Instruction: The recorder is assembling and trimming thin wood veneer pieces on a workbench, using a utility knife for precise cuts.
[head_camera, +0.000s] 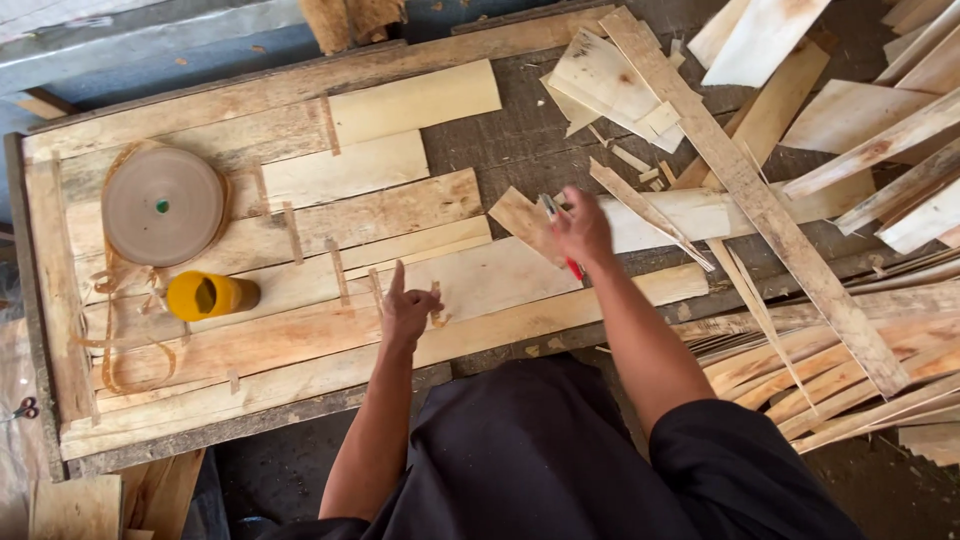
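While curled, right hand (583, 230) fingers round red-handled tool (560, 235).

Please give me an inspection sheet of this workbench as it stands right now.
Surface: dark worktable overlaid with pale veneer sheets joined by short tape strips.
Job's things: small veneer piece and red-handled tool at the right hand; roll of brown tape; yellow cup.
Clutter: loose tape strands at the left, offcuts, stacked veneer strips at the right.
Hands: left hand rests on the sheets, index finger pointing up; right hand grips the tool and touches the small piece.
Cables: nothing seen.
Surroundings: scissors at the left edge; dark floor beneath.
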